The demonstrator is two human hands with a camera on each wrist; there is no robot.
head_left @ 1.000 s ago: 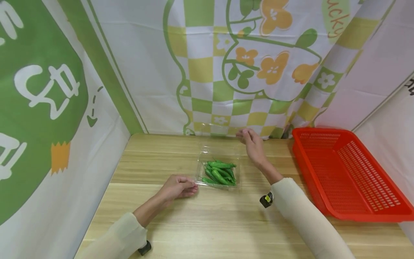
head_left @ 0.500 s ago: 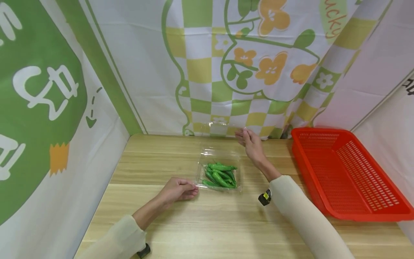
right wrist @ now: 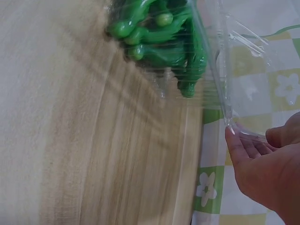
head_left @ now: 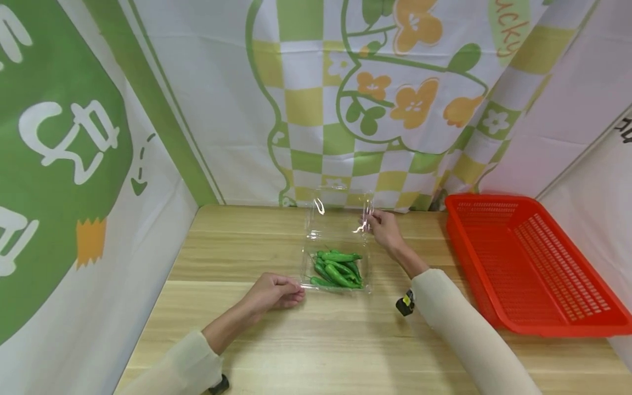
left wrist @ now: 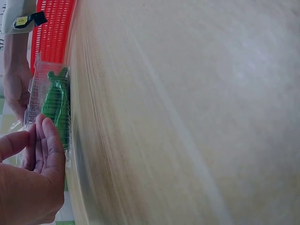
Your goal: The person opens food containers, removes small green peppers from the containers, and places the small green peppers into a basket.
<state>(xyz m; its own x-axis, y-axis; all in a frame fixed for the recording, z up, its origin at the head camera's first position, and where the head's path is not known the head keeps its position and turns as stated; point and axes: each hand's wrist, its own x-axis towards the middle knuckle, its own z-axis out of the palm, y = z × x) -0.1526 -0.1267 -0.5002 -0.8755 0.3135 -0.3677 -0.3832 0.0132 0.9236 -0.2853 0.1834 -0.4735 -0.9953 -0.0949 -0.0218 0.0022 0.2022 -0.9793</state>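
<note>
A clear plastic clamshell box sits on the wooden table, holding several green chili peppers. Its hinged lid stands raised at the back, with bright glints on it. My left hand pinches the box at its front left corner; the left wrist view shows thumb and fingertips right at the edge. At the lid's right side, my right hand pinches the lid's edge between thumb and fingers, as the right wrist view shows from close up.
A red perforated plastic basket stands on the right of the table, beside my right forearm. Behind the table hangs a checked, flowered cloth. A green and white printed cloth hangs along the left side.
The lid has swung a little forward and down from its farther-back position, my right hand moving slightly toward me with it. My left hand has hardly moved, staying at the box corner.
</note>
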